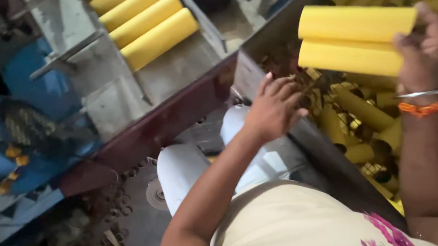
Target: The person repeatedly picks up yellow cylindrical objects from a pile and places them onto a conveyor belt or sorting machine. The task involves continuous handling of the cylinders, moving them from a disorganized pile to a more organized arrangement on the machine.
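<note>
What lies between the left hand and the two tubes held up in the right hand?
Head view: only loose scraps in the bin lie between the left hand and the tubes the right hand holds.

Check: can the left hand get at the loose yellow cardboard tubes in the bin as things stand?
Probably yes. The left hand is empty, already over the bin's metal edge, fingers pointing into the loose yellow cardboard tubes. The right hand holds two yellow tubes higher up, seemingly clear of that path.

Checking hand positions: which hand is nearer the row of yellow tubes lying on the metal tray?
Left. The left hand reaches over the bin edge, below-right of the row of yellow tubes; the right hand, holding two yellow tubes, is farther right.
</note>
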